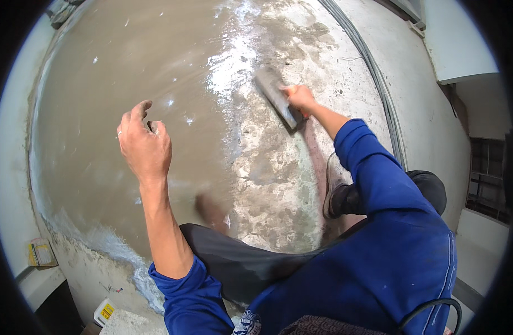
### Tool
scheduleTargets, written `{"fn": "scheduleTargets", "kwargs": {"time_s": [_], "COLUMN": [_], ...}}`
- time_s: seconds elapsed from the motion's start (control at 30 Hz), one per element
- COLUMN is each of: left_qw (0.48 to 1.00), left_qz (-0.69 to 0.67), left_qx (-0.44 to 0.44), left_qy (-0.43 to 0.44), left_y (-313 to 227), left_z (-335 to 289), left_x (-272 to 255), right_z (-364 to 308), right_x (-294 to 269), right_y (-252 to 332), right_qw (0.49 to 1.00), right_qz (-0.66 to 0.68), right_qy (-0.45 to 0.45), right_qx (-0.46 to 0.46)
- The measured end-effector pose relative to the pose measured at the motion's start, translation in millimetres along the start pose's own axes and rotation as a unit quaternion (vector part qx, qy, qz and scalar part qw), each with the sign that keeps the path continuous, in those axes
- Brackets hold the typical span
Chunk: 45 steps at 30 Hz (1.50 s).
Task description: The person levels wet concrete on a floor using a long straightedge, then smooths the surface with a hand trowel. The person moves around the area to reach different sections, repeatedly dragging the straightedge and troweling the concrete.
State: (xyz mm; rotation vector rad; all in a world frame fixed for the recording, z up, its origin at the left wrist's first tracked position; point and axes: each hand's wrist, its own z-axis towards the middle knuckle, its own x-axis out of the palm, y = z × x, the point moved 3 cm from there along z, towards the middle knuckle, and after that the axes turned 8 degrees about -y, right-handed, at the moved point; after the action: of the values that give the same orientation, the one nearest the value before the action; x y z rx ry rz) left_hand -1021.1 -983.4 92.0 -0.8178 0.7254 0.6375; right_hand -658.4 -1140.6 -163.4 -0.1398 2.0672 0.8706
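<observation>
My right hand is closed round the handle of a flat, rectangular plastering trowel. The trowel's blade lies near the border between smooth wet grey-brown mortar and rough, patchy bare floor; slight blur softens its far end. Over the mortar, my left hand is raised with bent fingers held apart and nothing in it. Dried smears show on its fingertips. Whether the whole blade touches the surface, I cannot tell.
Several grey cables run along the floor on the right. My shoe rests beside the bare strip. At lower left are a yellow-and-white packet and a white container with a yellow label. White walls border both sides.
</observation>
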Motion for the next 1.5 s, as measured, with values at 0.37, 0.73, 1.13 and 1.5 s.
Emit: {"fn": "scheduleTargets", "kwargs": {"time_s": [0.37,0.73,1.13,1.5], "left_qw": [1.000,0.996,0.954,0.932], "left_qz": [-0.007,0.075,0.203,0.182], "left_qx": [0.007,-0.037,-0.211,-0.304], "left_qy": [0.007,-0.027,-0.060,-0.074], "left_y": [-22.5,-23.2,-80.9,-110.9], "left_z": [8.7,-15.7,-104.1,-166.4], "left_x": [26.1,-55.4,-164.5,-202.2], "right_z": [-44.9,74.7,1.7,81.6], "right_x": [47.6,-56.8,47.7,-30.9], "right_y": [15.8,-2.1,-62.9,-50.2], "right_qw": [0.987,0.986,0.870,0.935], "right_qz": [-0.044,-0.093,0.029,0.092], "right_qy": [0.074,0.099,0.465,-0.131], "right_qx": [-0.139,-0.100,-0.162,-0.318]}}
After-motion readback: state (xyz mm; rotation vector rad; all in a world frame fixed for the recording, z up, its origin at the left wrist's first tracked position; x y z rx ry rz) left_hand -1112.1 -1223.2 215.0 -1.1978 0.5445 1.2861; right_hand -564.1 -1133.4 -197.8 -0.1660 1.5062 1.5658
